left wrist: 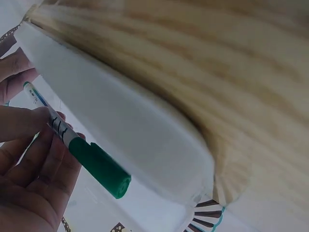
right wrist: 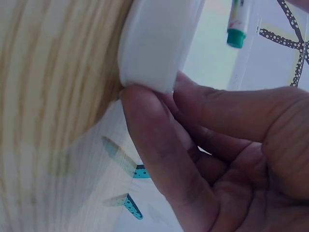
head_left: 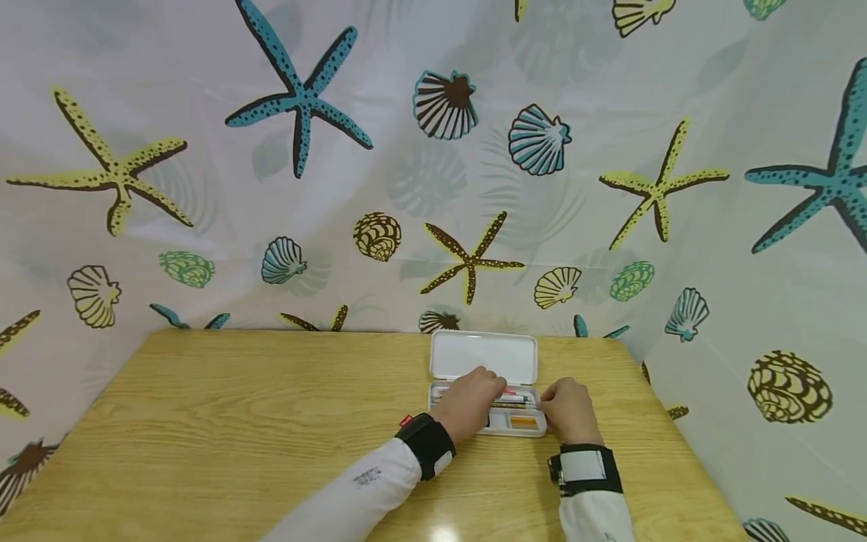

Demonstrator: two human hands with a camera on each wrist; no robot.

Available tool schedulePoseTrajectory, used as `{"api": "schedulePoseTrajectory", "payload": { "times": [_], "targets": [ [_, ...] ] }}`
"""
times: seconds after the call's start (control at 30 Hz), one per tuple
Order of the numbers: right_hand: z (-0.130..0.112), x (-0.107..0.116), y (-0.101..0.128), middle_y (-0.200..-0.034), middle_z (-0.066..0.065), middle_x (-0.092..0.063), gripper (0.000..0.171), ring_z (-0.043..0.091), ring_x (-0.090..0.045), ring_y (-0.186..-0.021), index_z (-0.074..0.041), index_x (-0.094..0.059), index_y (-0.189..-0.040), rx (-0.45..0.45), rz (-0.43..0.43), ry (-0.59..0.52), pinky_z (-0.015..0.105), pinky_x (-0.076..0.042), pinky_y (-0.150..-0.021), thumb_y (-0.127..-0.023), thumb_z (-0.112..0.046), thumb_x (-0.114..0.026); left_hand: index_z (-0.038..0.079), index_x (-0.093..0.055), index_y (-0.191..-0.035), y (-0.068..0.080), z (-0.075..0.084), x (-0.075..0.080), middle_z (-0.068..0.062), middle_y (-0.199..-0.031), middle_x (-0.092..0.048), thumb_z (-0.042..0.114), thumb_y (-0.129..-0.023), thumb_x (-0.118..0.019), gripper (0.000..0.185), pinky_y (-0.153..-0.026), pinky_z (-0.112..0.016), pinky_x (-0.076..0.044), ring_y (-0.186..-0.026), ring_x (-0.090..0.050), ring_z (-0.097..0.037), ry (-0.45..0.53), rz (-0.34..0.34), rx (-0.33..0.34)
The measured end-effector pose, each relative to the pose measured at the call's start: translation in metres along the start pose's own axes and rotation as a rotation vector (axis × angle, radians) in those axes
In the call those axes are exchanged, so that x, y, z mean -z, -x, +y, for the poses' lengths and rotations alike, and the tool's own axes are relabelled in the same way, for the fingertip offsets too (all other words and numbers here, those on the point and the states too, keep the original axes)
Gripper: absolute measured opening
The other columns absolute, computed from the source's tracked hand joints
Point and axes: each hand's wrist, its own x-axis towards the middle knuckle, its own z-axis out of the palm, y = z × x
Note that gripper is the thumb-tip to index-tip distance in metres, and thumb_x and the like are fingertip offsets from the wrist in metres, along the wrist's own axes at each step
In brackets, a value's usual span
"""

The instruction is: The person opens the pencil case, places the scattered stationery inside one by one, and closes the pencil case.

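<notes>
A white pencil case (head_left: 515, 433) lies on the wooden table with its lid (head_left: 484, 357) folded back. Over it my left hand (head_left: 467, 404) pinches a green-capped marker (left wrist: 99, 166) between thumb and fingers; in the left wrist view the marker slants above the case's opening. The marker's green end also shows at the top of the right wrist view. My right hand (head_left: 570, 412) holds the case's right end, thumb at the rim and a finger (right wrist: 149, 116) under the corner. Inside lie several pens (head_left: 518, 398) and an orange block (head_left: 523, 422) in a front compartment.
The wooden table (head_left: 271, 406) stretches to the left and in front of the case. A cloth (head_left: 325, 196) printed with starfish and shells hangs behind the table and along its sides. The raised lid reaches close to the table's back edge.
</notes>
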Motion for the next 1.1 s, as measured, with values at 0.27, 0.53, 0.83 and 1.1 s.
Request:
{"api": "schedulePoseTrajectory", "payload": {
  "times": [0.27, 0.53, 0.83, 1.1],
  "targets": [
    [-0.002, 0.002, 0.001, -0.085, 0.015, -0.069, 0.009, 0.024, -0.063, -0.071, 0.008, -0.072, -0.088, 0.007, 0.005, 0.003, 0.030, -0.050, -0.053, -0.091, 0.000, -0.072, 0.014, -0.075, -0.103, -0.006, -0.002, -0.006, 0.001, -0.093, -0.070, 0.007, -0.093, -0.076, 0.012, -0.074, -0.024, -0.052, -0.088, -0.062, -0.014, 0.005, -0.015, 0.048],
    [-0.002, 0.001, 0.000, -0.085, 0.016, -0.068, 0.009, 0.025, -0.062, -0.070, 0.007, -0.072, -0.088, 0.004, 0.007, 0.023, 0.030, -0.050, -0.054, -0.090, -0.001, -0.072, 0.012, -0.077, -0.097, 0.001, -0.013, -0.004, 0.001, -0.088, -0.070, 0.005, -0.091, -0.077, 0.009, -0.073, -0.025, -0.052, -0.084, -0.062, -0.013, 0.025, -0.034, 0.065],
    [0.001, 0.001, -0.001, -0.083, 0.015, -0.068, 0.009, 0.024, -0.062, -0.069, 0.008, -0.072, -0.088, 0.009, 0.012, 0.017, 0.030, -0.050, -0.054, -0.090, -0.001, -0.072, 0.004, -0.069, -0.121, 0.008, -0.047, 0.019, -0.013, -0.120, -0.065, 0.005, -0.093, -0.070, 0.028, -0.085, -0.040, -0.055, -0.107, -0.063, -0.028, 0.089, 0.102, 0.212],
    [0.002, 0.001, -0.001, -0.084, 0.015, -0.068, 0.009, 0.025, -0.062, -0.070, 0.008, -0.072, -0.088, 0.015, 0.010, 0.009, 0.031, -0.050, -0.054, -0.090, -0.001, -0.072, -0.002, -0.052, -0.142, 0.013, -0.065, 0.027, -0.025, -0.145, -0.047, -0.002, -0.094, -0.065, 0.050, -0.078, -0.042, -0.054, -0.115, -0.058, -0.035, 0.338, 0.247, 0.342]
  ]
}}
